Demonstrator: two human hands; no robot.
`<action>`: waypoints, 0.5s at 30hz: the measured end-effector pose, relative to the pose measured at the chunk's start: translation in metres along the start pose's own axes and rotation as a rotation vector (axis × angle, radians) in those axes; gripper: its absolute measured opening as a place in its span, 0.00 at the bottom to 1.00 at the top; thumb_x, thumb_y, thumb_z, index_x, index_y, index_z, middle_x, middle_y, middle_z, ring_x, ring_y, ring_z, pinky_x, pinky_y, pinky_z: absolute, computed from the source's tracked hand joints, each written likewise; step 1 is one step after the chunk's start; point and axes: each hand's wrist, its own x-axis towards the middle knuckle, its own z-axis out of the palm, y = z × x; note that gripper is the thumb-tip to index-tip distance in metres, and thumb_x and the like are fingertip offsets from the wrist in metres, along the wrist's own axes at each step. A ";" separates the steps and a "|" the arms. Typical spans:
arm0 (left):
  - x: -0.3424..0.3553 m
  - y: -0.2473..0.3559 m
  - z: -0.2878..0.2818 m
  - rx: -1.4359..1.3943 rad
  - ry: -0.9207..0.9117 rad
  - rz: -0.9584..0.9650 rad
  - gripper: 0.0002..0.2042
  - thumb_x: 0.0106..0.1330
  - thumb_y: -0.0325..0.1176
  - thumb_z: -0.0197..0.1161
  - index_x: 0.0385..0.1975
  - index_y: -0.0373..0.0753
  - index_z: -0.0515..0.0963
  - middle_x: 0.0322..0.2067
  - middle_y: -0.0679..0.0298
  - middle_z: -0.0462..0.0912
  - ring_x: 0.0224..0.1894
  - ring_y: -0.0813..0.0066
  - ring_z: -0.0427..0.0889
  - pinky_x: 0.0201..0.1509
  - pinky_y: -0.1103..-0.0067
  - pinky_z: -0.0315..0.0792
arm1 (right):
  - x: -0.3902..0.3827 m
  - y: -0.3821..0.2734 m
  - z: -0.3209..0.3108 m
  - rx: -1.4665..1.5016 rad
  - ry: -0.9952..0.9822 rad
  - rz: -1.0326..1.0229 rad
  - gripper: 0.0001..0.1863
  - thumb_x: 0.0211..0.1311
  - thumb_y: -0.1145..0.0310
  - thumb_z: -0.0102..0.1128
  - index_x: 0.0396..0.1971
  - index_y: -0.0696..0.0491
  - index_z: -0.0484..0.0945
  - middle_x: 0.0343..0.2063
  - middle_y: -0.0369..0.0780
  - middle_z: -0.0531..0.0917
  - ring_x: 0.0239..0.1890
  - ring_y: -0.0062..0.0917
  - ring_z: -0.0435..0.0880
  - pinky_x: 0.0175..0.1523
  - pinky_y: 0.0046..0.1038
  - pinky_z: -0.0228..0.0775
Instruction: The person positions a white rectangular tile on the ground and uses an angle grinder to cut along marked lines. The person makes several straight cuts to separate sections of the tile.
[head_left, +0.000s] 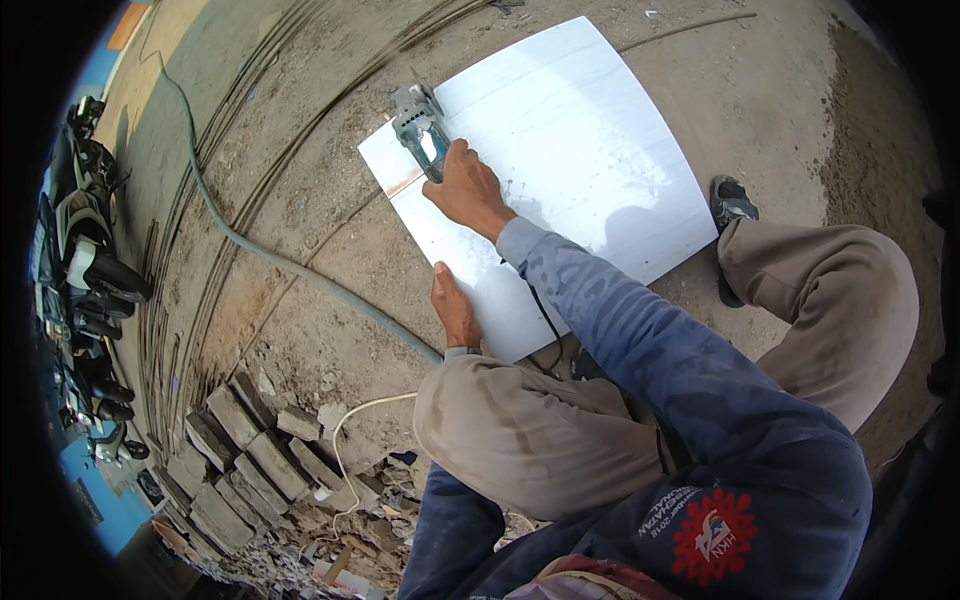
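My right hand [465, 190] grips a teal and grey handheld power cutter [425, 135], whose head rests at the upper left of a large white board [580, 140]. A short brownish line crosses the board's left edge below the tool. Lower down, my left hand [452, 305] holds that same edge, thumb upward. A black cord [545, 325] runs down past my right sleeve. My bent legs are on either side of the board's near end, with one shoe beside its right corner.
Long rods [270, 150] lie on the dusty ground alongside a grey-green hose [290, 265]. Parked motorbikes [90, 265] line the far left. Broken concrete blocks [240, 460] and rubble lie at lower left, with a pale cable [345, 440] over them.
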 end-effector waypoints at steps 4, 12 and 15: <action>0.000 0.000 -0.001 -0.023 -0.016 -0.017 0.28 0.88 0.52 0.44 0.60 0.29 0.77 0.49 0.60 0.85 0.48 0.73 0.82 0.56 0.74 0.76 | -0.001 0.001 0.000 0.009 -0.006 -0.009 0.31 0.58 0.63 0.71 0.50 0.72 0.68 0.44 0.65 0.83 0.46 0.59 0.88 0.54 0.50 0.82; 0.000 0.001 0.000 -0.010 -0.020 0.001 0.28 0.88 0.52 0.44 0.60 0.29 0.77 0.49 0.60 0.85 0.48 0.73 0.81 0.56 0.74 0.76 | -0.005 0.004 0.000 0.015 -0.012 -0.006 0.31 0.58 0.63 0.71 0.49 0.72 0.68 0.43 0.64 0.84 0.45 0.59 0.88 0.52 0.50 0.83; -0.001 0.003 0.001 -0.001 -0.019 0.000 0.28 0.88 0.52 0.44 0.60 0.29 0.77 0.49 0.60 0.84 0.48 0.73 0.81 0.56 0.74 0.76 | -0.006 0.004 0.000 0.005 -0.006 -0.004 0.31 0.58 0.63 0.71 0.49 0.72 0.68 0.43 0.64 0.84 0.45 0.58 0.88 0.53 0.50 0.82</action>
